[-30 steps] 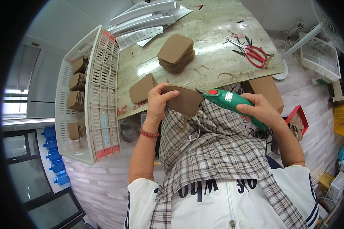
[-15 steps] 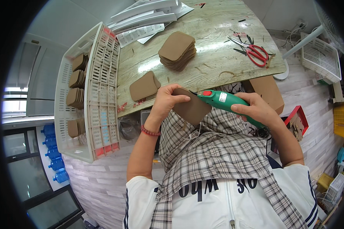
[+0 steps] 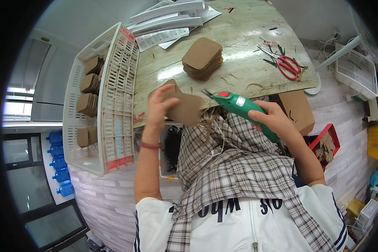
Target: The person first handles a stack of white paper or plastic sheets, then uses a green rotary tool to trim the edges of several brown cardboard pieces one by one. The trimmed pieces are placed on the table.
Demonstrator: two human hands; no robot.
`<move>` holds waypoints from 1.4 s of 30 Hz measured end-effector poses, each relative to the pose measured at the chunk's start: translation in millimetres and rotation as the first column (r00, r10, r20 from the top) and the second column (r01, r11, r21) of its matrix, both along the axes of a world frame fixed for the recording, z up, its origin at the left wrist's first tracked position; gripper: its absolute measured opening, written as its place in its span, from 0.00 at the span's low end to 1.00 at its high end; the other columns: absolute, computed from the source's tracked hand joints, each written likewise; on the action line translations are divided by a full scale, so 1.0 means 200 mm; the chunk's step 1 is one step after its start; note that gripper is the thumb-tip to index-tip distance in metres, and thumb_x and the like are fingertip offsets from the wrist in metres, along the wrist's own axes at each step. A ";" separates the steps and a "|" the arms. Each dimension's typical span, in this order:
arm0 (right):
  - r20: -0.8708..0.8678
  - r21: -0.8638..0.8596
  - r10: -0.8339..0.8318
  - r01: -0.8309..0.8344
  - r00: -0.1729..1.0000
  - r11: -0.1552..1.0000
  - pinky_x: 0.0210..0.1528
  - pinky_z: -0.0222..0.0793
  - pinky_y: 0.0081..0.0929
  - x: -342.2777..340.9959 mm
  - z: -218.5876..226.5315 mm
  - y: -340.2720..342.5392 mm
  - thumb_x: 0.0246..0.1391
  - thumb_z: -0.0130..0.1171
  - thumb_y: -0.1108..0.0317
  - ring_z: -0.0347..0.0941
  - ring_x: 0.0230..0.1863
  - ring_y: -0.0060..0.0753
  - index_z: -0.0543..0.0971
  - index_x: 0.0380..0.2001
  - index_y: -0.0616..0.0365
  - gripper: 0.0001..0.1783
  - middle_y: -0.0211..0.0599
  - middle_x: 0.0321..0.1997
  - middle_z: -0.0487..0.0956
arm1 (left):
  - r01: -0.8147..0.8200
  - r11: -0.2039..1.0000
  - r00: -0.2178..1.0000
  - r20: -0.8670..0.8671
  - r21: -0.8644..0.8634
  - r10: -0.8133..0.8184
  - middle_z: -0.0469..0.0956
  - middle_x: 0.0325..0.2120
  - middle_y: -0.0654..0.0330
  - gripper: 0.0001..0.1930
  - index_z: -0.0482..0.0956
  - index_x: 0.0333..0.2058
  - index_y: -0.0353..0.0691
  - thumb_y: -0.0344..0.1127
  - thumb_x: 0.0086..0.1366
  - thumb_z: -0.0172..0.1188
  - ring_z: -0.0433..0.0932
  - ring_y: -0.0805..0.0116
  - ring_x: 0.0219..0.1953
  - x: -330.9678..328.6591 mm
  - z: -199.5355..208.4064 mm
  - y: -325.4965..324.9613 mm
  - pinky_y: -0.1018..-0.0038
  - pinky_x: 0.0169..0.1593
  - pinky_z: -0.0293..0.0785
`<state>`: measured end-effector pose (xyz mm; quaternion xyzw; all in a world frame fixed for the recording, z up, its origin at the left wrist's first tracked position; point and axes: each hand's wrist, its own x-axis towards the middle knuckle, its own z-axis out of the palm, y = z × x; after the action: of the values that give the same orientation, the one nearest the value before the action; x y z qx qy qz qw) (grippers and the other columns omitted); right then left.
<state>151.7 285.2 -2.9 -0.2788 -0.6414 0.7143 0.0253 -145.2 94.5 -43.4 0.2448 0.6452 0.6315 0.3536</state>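
Note:
My left hand (image 3: 156, 110), a bead bracelet on its wrist, holds a flat brown piece with rounded corners (image 3: 188, 111) over the table's near edge; hand and piece are blurred. Behind it, partly hidden, one or more similar pieces (image 3: 172, 85) lie on the table. My right hand (image 3: 274, 119) is wrapped round green electric scissors (image 3: 244, 110) with a red switch. Their metal tip points up and left, apart from the brown piece. Farther back stands a stack of brown pieces (image 3: 202, 53).
On the left, a white plastic crate (image 3: 121, 101) holds several rows of brown pieces. Red-handled scissors (image 3: 288, 67) and dark scraps lie at the table's right. Papers (image 3: 168, 25) cover the back left. Below right are a cardboard box (image 3: 296, 110) and a red box of scraps (image 3: 335, 135).
My left hand has moved left with the brown piece, away from the electric scissors' tip. The electric scissors have shifted slightly left and down, still in my right hand. The view has shifted a little.

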 end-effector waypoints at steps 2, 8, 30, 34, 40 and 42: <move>-0.007 0.005 -0.069 0.069 0.998 0.998 0.25 0.65 0.17 0.04 -0.03 0.02 0.57 0.61 0.56 0.68 0.22 0.17 0.79 0.43 0.65 0.22 0.29 0.25 0.75 | -0.239 0.969 0.968 0.059 -0.064 0.243 0.78 0.43 0.58 0.22 0.74 0.51 0.37 0.19 0.57 0.62 0.77 0.70 0.42 -0.26 -0.10 -0.11 0.76 0.47 0.76; 0.002 0.067 -0.096 0.096 0.995 0.993 0.25 0.66 0.18 0.11 -0.11 0.05 0.58 0.60 0.57 0.69 0.22 0.17 0.78 0.37 0.64 0.18 0.29 0.24 0.75 | -0.567 0.816 0.277 -0.959 -0.111 0.062 0.70 0.54 0.48 0.26 0.73 0.54 0.36 0.32 0.57 0.66 0.68 0.51 0.56 -0.44 -0.31 -0.07 0.60 0.61 0.62; -0.060 0.089 -0.199 0.204 0.978 0.975 0.25 0.66 0.19 0.15 -0.14 0.07 0.58 0.61 0.56 0.69 0.21 0.17 0.78 0.38 0.65 0.19 0.29 0.23 0.75 | -0.402 0.914 0.330 -0.939 -0.048 0.096 0.69 0.53 0.52 0.24 0.75 0.44 0.39 0.40 0.49 0.71 0.50 0.45 0.69 -0.09 -0.18 0.74 0.51 0.67 0.44; -0.076 0.083 -0.208 0.214 0.975 0.973 0.25 0.66 0.19 0.14 -0.13 0.05 0.58 0.61 0.56 0.69 0.22 0.17 0.78 0.38 0.65 0.19 0.28 0.23 0.74 | -0.398 0.913 0.308 -0.926 0.085 0.220 0.72 0.46 0.54 0.21 0.71 0.35 0.40 0.36 0.46 0.73 0.60 0.49 0.60 -0.05 -0.10 0.73 0.55 0.61 0.54; -0.097 0.079 -0.242 0.250 0.965 0.965 0.25 0.66 0.19 0.13 -0.07 0.04 0.58 0.61 0.57 0.68 0.22 0.16 0.78 0.38 0.65 0.18 0.27 0.24 0.74 | -0.264 0.946 0.887 -0.338 0.187 0.315 0.76 0.37 0.61 0.16 0.66 0.36 0.39 0.25 0.56 0.67 0.73 0.69 0.42 0.08 -0.01 0.63 0.70 0.49 0.69; -0.114 0.101 -0.250 0.262 0.961 0.960 0.25 0.66 0.18 0.12 -0.06 0.03 0.58 0.61 0.58 0.68 0.22 0.15 0.79 0.39 0.65 0.18 0.27 0.25 0.74 | -0.342 0.834 0.934 0.057 0.433 0.353 0.76 0.39 0.61 0.13 0.66 0.37 0.39 0.23 0.60 0.64 0.74 0.72 0.40 0.18 0.00 0.61 0.74 0.46 0.71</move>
<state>174.9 292.0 -14.2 -0.3213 -0.6378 0.6800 0.1659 -108.9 216.5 -42.4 0.2045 0.5252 0.8102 0.1610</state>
